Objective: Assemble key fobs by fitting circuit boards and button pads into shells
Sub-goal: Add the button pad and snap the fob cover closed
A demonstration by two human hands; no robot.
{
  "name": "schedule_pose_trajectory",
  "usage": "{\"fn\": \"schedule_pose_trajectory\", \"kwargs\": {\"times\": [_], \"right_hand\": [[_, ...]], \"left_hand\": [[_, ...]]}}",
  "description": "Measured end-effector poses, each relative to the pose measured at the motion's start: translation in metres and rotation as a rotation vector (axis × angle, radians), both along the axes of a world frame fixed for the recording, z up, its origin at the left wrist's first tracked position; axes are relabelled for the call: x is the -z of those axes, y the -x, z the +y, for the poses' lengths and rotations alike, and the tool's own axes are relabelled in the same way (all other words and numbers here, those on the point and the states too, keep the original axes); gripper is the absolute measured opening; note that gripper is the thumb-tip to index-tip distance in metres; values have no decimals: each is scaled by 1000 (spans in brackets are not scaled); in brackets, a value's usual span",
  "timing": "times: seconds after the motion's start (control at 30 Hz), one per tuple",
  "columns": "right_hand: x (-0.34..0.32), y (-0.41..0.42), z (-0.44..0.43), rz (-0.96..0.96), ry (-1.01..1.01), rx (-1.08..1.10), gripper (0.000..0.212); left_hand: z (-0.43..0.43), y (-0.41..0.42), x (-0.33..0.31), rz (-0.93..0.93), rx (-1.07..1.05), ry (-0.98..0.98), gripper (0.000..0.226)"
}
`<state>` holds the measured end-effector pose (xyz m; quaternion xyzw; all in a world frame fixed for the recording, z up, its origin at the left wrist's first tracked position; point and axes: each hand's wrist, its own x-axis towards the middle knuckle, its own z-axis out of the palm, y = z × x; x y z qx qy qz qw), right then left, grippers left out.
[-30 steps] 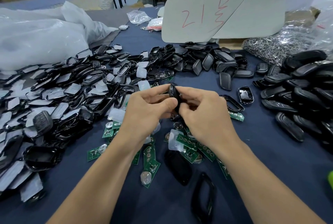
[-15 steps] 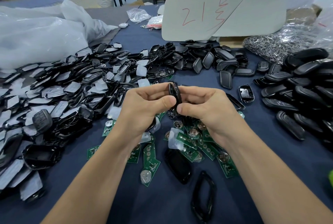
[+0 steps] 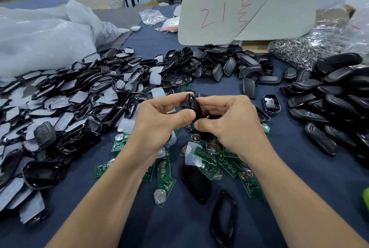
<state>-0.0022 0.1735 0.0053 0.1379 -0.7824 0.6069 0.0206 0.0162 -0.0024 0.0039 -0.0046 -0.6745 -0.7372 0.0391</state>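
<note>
Both hands, left (image 3: pixel 157 120) and right (image 3: pixel 229 124), are pinching a black key fob shell (image 3: pixel 193 107) edge-on between thumbs and fingers, above green circuit boards (image 3: pixel 207 156) scattered on the bench (image 3: pixel 179 227).

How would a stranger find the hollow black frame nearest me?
Look at the near edge of the blue table, between the forearms. Below the green circuit boards lies the black frame. Unlike the solid shell beside it, it is an open ring with cloth showing through.
</note>
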Motion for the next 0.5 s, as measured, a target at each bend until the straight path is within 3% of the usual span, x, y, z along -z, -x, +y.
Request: {"fn": "schedule_pose_trajectory", "kwargs": {"times": [0.23,0.4,0.5], "right_hand": [[-7,-13,-8,78,-50,97,74],[-5,-16,-9,129,-108,139,75],[1,-15,-11,177,-155,157,64]], "left_hand": [[1,-2,-4,11,21,-45,35],[2,-6,-8,11,25,-47,39],[8,-8,-9,-13,-30,-55,30]]}}
